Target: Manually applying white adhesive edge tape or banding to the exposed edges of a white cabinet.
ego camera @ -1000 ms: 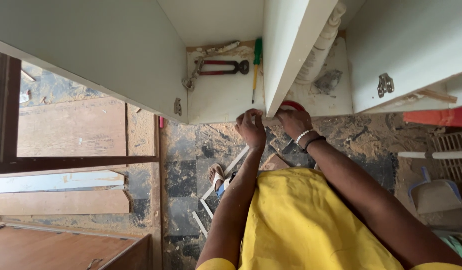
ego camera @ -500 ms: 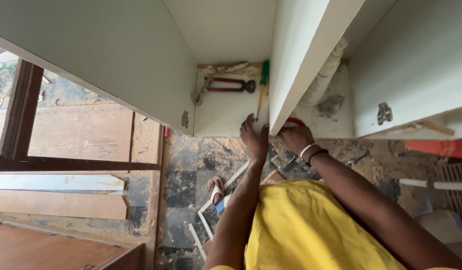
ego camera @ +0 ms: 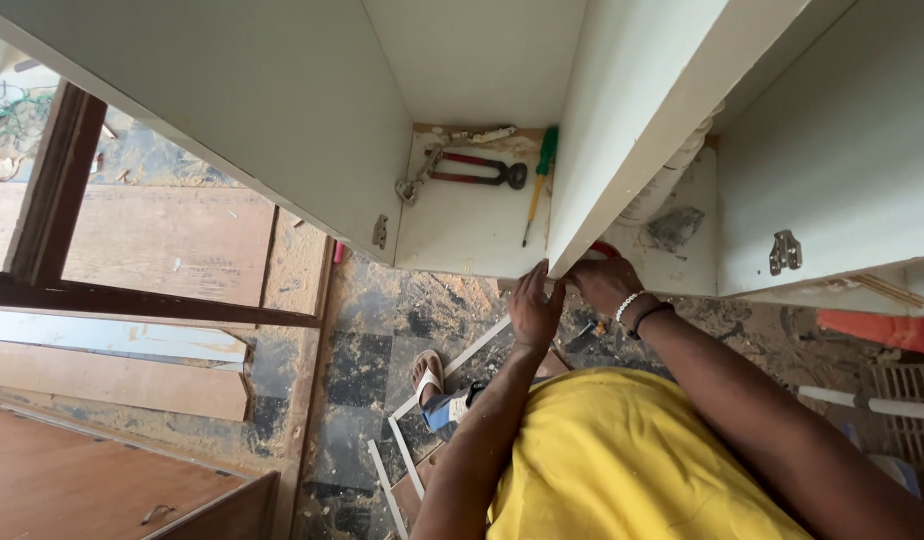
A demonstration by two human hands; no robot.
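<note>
Both hands, left hand (ego camera: 535, 305) and right hand (ego camera: 602, 282), close their grip on the lower corner of the white cabinet panel (ego camera: 622, 120), whose long axis runs up and away from that corner, right of the green-handled screwdriver (ego camera: 538, 183).

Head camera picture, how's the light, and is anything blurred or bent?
Head view: soft, even daylight, no hard glare; the white cabinet panel leans with wide-angle distortion; the left hand and right hand at its lower edge are sharp; the red-handled pincers are clear.

Two hinges (ego camera: 380, 231) (ego camera: 784, 251), one pair of red-handled pincers (ego camera: 480, 171), one green-handled screwdriver (ego camera: 538, 182), two bracelets (ego camera: 637, 309).
</note>
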